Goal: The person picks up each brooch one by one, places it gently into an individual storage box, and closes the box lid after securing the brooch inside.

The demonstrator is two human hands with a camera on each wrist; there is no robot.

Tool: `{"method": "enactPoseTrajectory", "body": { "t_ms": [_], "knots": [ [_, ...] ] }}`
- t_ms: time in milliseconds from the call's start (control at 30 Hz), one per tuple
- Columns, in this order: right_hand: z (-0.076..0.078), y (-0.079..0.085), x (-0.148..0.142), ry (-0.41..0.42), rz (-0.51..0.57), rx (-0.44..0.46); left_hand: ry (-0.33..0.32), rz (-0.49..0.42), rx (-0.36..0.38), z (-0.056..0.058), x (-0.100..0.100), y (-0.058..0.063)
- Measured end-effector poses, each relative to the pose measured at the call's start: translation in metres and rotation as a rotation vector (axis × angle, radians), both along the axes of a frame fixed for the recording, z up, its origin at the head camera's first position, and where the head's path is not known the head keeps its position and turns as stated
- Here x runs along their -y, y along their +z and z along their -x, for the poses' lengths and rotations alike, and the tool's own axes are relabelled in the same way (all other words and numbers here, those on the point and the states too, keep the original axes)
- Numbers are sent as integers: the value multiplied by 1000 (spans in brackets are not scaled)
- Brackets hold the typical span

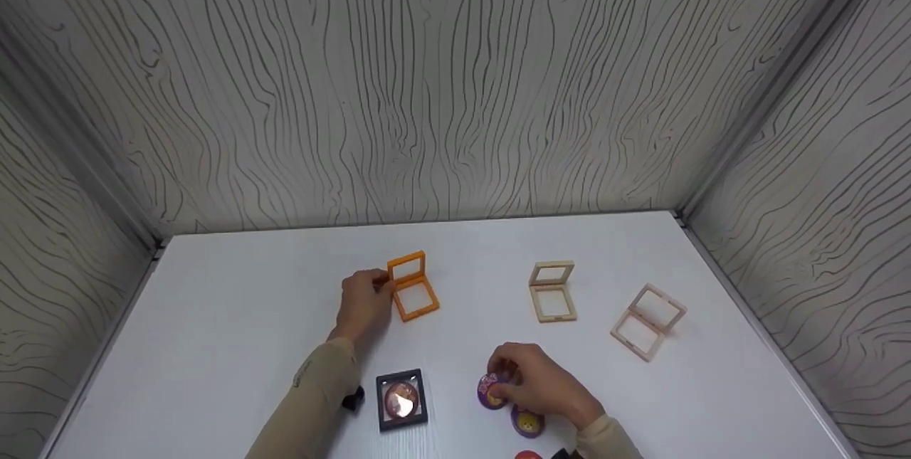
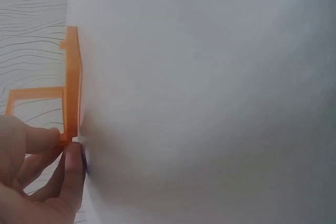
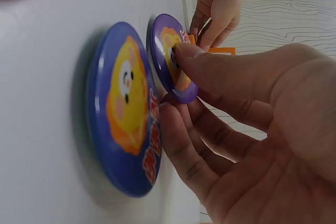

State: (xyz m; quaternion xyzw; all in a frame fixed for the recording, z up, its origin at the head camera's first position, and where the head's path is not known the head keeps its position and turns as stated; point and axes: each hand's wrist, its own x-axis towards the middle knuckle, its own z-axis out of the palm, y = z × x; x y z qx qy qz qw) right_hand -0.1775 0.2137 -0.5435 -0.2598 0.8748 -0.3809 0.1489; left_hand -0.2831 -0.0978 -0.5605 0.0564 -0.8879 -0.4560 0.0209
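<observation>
Orange plastic, most likely: hinged square case (image 1: 410, 280) opened toward the far edge of the white table (image 1: 249, 345), roughly midway between its left and right edges. Left hand (image 1: 364, 302) pinches it on its left side, by the hinge.

Thin bars; I judge it light and fairly stiff, weakest at the hinge. Best hold: outer bars, fingers off the windows. Whether film spans them, cannot tell.

Right hand (image 1: 537, 377) grips a round purple badge (image 1: 487, 389), nearer than the case and farther from the left edge; thumb on its face, fingers at the rim. Lifted clear or not, cannot tell. Glossy face, probably slippery; body looks hard and light. Rim hold should beat a thumb on the print.

Second badge (image 3: 126, 108) lies face up just beside, its rim an easy pick-up point.
</observation>
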Motion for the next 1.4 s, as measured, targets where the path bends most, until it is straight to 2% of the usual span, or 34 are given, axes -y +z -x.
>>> {"method": "enactPoseTrajectory", "body": {
  "t_ms": [167,433,667,833,1100,1400],
  "knots": [
    [0,2,-1,1,16,17,-15,-6,16,-3,-3,4],
    [0,2,-2,14,34,24,-83,3,25,-12,-10,6],
    [2,2,-4,-12,46,121,-123,2,61,-22,-18,8],
    [3,2,-5,-17,41,136,-139,15,84,-28,-24,10],
    [5,2,-8,-42,40,195,-250,11,94,-36,-36,13],
    [7,2,-9,-23,117,184,-358,3,85,-52,-47,14]
  ]
}}
